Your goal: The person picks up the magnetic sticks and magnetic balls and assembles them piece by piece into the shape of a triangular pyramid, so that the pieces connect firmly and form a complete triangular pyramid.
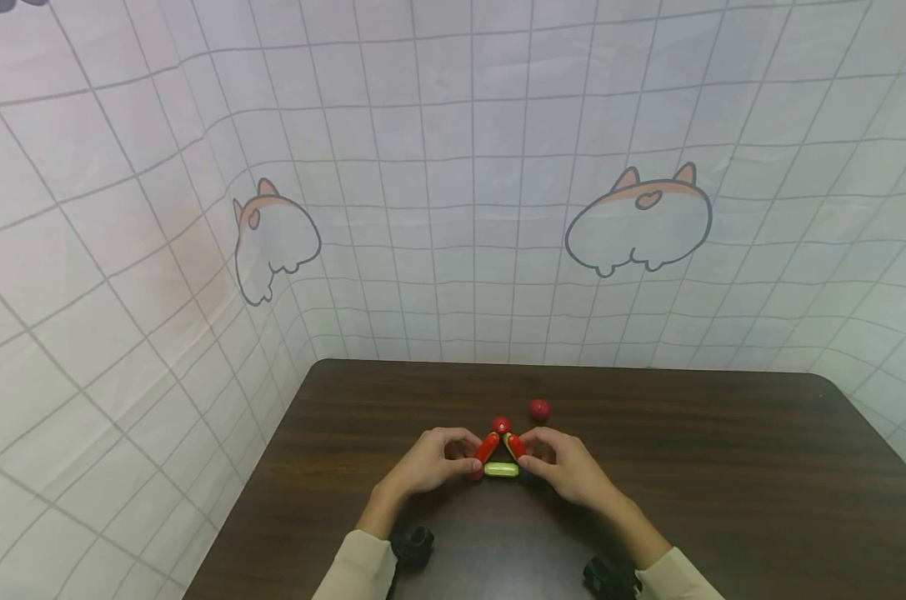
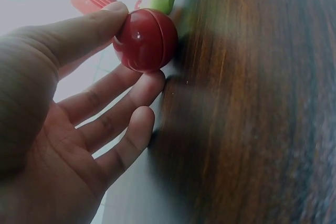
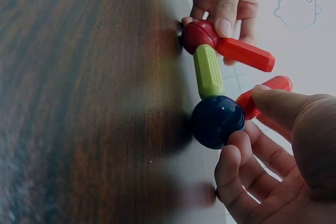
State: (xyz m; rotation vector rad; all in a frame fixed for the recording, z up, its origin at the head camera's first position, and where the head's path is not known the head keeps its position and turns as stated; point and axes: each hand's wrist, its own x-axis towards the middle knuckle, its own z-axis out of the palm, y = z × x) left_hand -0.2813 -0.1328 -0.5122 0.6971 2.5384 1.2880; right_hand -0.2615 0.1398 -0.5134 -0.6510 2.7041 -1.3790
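My left hand point(image 1: 430, 460) pinches a red toy ball point(image 2: 142, 40) between thumb and fingers. From this ball a ribbed red rod point(image 3: 245, 54) slants upward, and a ribbed light-green rod point(image 3: 208, 71) runs across to a dark blue ball point(image 3: 216, 121). With thumb and fingers, my right hand point(image 1: 568, 467) holds a second red rod point(image 3: 283, 83), which meets the blue ball. In the head view, the two red rods lean toward each other over the green rod point(image 1: 501, 470). A light-green strip shows beside the right-hand red rod; its source is unclear.
Another red ball point(image 1: 501, 426) lies just beyond the rods' upper ends, and a further red ball point(image 1: 538, 409) sits farther back on the dark wooden table point(image 1: 377, 392). A pale gridded curtain point(image 1: 460, 250) hangs behind and to the left. Each wrist wears a black device.
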